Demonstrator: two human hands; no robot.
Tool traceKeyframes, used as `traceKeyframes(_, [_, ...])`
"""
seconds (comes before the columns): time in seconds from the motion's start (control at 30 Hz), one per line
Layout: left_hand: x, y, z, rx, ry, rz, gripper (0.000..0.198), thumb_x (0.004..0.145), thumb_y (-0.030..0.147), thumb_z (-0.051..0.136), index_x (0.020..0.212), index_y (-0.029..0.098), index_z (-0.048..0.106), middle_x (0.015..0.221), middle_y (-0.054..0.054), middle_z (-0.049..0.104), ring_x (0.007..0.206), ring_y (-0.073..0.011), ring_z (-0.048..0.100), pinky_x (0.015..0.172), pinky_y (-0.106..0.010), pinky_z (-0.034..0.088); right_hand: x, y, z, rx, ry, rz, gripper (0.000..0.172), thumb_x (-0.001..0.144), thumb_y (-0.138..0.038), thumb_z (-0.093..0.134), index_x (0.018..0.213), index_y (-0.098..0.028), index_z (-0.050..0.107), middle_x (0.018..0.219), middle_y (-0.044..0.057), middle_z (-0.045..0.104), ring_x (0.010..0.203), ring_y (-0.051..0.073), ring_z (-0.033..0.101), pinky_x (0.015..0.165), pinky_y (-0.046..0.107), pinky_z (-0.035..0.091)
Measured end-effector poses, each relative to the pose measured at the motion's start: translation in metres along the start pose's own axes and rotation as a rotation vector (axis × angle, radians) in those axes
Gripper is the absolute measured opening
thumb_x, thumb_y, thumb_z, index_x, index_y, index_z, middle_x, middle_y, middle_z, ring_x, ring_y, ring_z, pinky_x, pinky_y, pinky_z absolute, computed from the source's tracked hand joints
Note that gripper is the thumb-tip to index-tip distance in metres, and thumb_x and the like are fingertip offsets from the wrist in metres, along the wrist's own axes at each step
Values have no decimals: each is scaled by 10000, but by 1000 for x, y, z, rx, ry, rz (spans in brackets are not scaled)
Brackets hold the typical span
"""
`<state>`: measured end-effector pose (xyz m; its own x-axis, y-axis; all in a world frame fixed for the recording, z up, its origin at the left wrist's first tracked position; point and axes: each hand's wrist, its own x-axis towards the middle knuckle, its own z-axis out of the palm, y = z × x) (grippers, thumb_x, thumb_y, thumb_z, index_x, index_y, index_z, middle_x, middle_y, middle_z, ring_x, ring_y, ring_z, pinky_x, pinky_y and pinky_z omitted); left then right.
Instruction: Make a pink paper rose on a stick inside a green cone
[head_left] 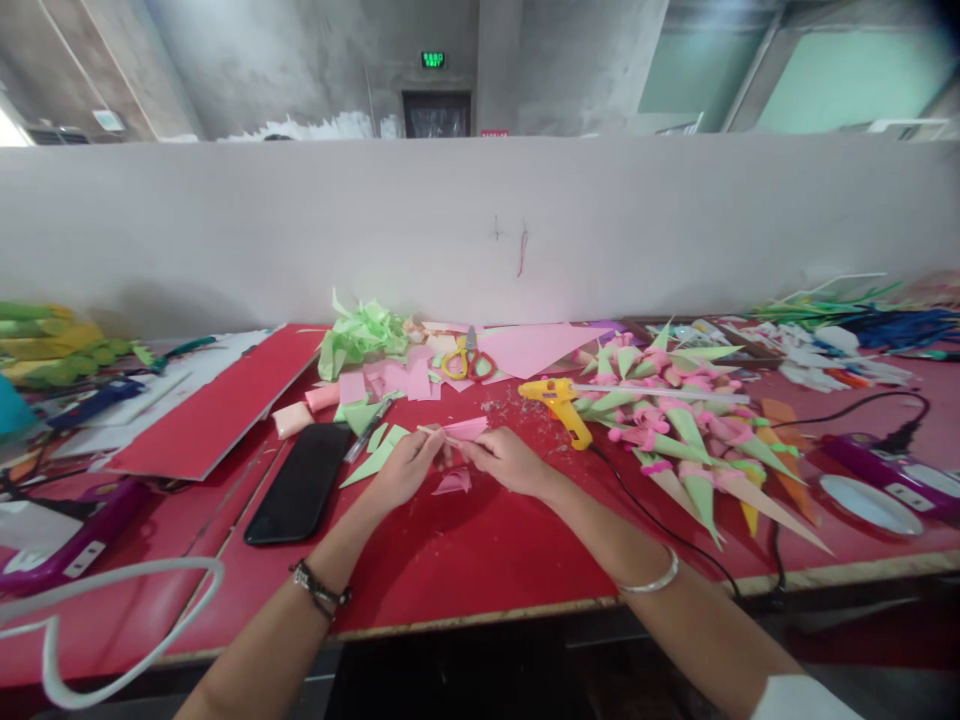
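Note:
My left hand [406, 466] and my right hand [508, 459] meet over the red tabletop, both with fingers closed on a small pink paper piece [466, 429] that looks pleated. Below them a loose pink scrap [452, 482] lies on the table. Light green paper pieces [375, 457] and a pen-like tool [367, 430] rest just left of my left hand. Beyond my hands are scissors [470, 358] with yellow and red handles, beside pink paper squares [397, 378]. A yellow glue gun [559, 405] lies to the right of my right hand.
A black phone [298, 484] lies at left, near a red board [225, 400]. Many paper cone flowers [682, 430] are heaped at right, with the glue gun's cord [660, 515] running in front. Purple power strips [892, 470] sit at both sides. A grey partition [450, 230] stands behind.

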<state>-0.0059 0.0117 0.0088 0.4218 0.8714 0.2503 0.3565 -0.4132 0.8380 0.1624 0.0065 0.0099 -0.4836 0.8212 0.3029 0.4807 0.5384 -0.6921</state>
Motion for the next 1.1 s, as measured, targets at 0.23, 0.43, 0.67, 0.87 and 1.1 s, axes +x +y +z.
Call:
traceKeyframes(0.23, [1, -1, 1, -107, -58, -48, 440, 843, 386, 280, 550, 158, 517, 521, -5, 528, 522, -109, 505, 588, -231, 409, 0, 0, 3, -397, 7, 10, 371, 851, -341, 366, 724, -141, 651, 594, 68, 612, 516, 127, 516, 496, 220, 286])
traceKeyframes(0.43, [0, -1, 1, -146, -88, -58, 449, 847, 393, 267, 558, 152, 512, 515, 2, 514, 500, -101, 495, 561, -224, 403, 0, -2, 1, -347, -19, 12, 388, 865, -286, 334, 653, -141, 624, 536, 32, 555, 493, 105, 481, 495, 217, 281])
traceKeyframes(0.67, [-1, 1, 0, 36, -85, 21, 479, 841, 390, 288, 465, 146, 460, 436, 20, 446, 435, -78, 423, 501, -208, 339, -3, -3, -4, 255, -159, 56, 427, 857, -355, 325, 546, -124, 506, 447, -44, 385, 413, 49, 355, 428, 174, 274])
traceKeyframes(0.87, [-4, 2, 1, 48, -99, 8, 505, 838, 369, 295, 389, 154, 378, 397, 23, 404, 429, -67, 399, 527, -204, 335, -5, -4, -5, 271, -246, 53, 401, 857, -346, 332, 596, -115, 531, 433, -53, 379, 405, 44, 349, 433, 169, 284])
traceKeyframes(1.1, [-3, -2, 3, -2, -24, -30, 485, 818, 391, 308, 388, 167, 316, 367, 47, 317, 367, -53, 292, 424, -203, 271, -4, -10, 2, -53, -117, -32, 375, 856, -248, 335, 578, -125, 553, 478, -1, 491, 473, 75, 462, 491, 187, 311])
